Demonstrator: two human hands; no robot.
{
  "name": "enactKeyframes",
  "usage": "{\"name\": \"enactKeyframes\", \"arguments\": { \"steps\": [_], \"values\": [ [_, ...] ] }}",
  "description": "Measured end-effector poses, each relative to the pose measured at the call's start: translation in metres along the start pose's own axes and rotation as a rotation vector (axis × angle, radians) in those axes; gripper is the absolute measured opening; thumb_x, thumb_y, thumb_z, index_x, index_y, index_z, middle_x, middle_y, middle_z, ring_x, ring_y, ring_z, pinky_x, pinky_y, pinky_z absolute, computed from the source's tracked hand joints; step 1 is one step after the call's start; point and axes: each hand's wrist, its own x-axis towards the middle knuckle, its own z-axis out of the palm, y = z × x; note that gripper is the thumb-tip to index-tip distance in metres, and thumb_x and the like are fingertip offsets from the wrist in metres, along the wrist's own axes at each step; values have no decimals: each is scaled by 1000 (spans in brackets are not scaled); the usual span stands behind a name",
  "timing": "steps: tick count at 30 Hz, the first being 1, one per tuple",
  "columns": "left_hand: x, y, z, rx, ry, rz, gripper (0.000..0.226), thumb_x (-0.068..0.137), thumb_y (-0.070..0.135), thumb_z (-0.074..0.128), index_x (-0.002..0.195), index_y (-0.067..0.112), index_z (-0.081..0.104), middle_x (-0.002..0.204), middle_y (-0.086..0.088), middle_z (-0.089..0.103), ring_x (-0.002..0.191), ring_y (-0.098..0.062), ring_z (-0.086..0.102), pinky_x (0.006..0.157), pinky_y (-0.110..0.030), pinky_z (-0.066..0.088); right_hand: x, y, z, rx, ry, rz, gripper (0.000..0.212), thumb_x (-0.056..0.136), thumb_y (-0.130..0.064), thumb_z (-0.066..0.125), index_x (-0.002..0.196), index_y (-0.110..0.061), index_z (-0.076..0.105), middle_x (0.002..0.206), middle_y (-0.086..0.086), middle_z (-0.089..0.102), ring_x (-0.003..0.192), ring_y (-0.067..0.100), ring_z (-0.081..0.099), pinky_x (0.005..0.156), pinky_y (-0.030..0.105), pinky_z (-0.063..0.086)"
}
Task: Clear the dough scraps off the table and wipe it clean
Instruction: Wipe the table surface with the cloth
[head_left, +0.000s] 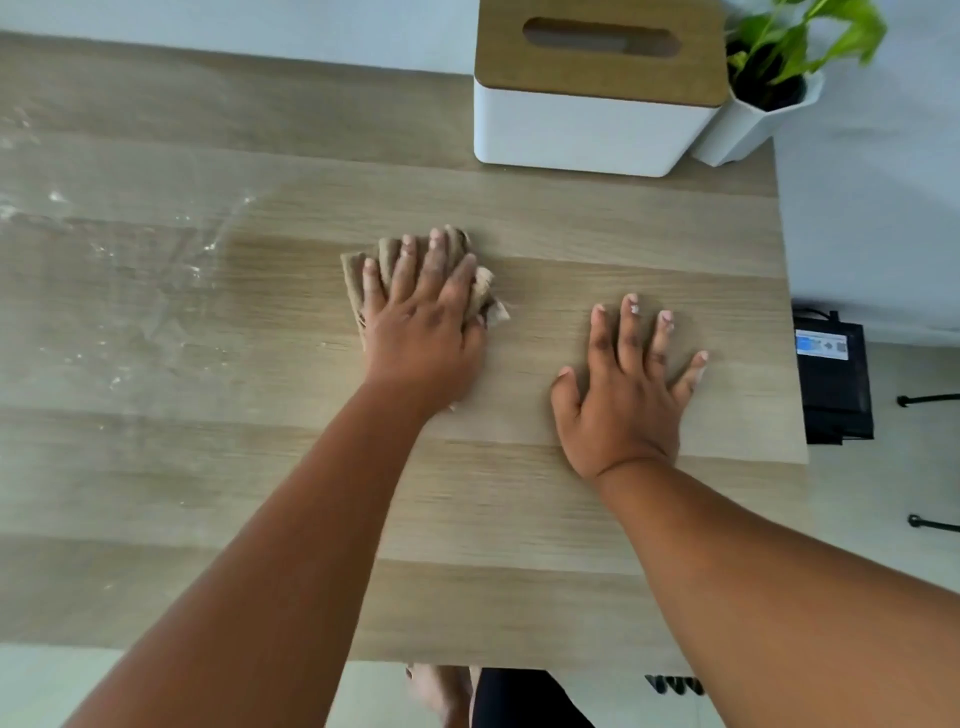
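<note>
Table (519, 519) wood, flour smears (156, 270) at left. Tissue box (592, 104) and plant (779, 67) at far right edge. Left hand (423, 322) flat, fingers spread, pressing cloth (384, 260) mid-table. Right hand (628, 384) flat on table, fingers wide, holding nothing.

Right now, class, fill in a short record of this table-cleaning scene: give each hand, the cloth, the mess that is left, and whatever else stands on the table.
left hand: the left hand presses flat on the cloth
right hand: the right hand rests flat on the bare table, fingers spread, holding nothing
cloth: the beige cloth lies bunched under the left hand, mid-table
mess left: white flour smears on the table's left part
also on table: tissue box and potted plant at the far right corner
</note>
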Motion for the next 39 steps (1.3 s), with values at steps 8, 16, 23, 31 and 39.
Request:
{"name": "enactKeyframes", "arguments": {
  "steps": [8, 16, 23, 31, 39],
  "values": [
    [-61, 1, 11, -16, 38, 141, 64, 94, 42, 47, 156, 27, 43, 170, 0, 26, 160, -24, 14, 126, -58, 13, 1, 0, -1, -16, -27, 2, 78, 94, -54, 22, 166, -25, 16, 176, 2, 0, 161, 36, -6, 121, 73, -1],
    [24, 20, 3, -27, -46, 55, 72, 91, 52, 25, 160, 33, 33, 173, 5, 15, 161, -22, 3, 127, -58, 0, 1, 1, 2, -5, -2, -3, 79, 93, -54, 25, 166, -24, 17, 176, 3, 2, 161, 36, -5, 121, 73, -1],
    [17, 18, 3, -75, -27, 110, 69, 94, 46, 28, 160, 27, 36, 172, 1, 19, 160, -23, 8, 129, -47, 1, 1, 2, 3, 2, 8, -9, 77, 95, -54, 24, 166, -25, 16, 176, 3, 2, 161, 36, -6, 122, 72, -3],
    [-62, 13, -8, -73, -118, 108, 70, 93, 46, 23, 160, 29, 34, 172, 3, 16, 161, -20, 6, 129, -47, 3, -2, -1, -8, 54, -20, -12, 81, 92, -58, 24, 165, -25, 20, 176, 2, 3, 161, 35, -6, 121, 73, -3],
    [-127, -1, -12, -61, -145, 121, 60, 101, 38, 44, 159, 28, 37, 172, 4, 17, 160, -20, 10, 129, -49, 8, -9, 5, -9, 159, 36, -73, 63, 95, -56, 48, 153, -29, 47, 171, -3, 27, 161, 33, 7, 123, 71, -3]
  ]
}}
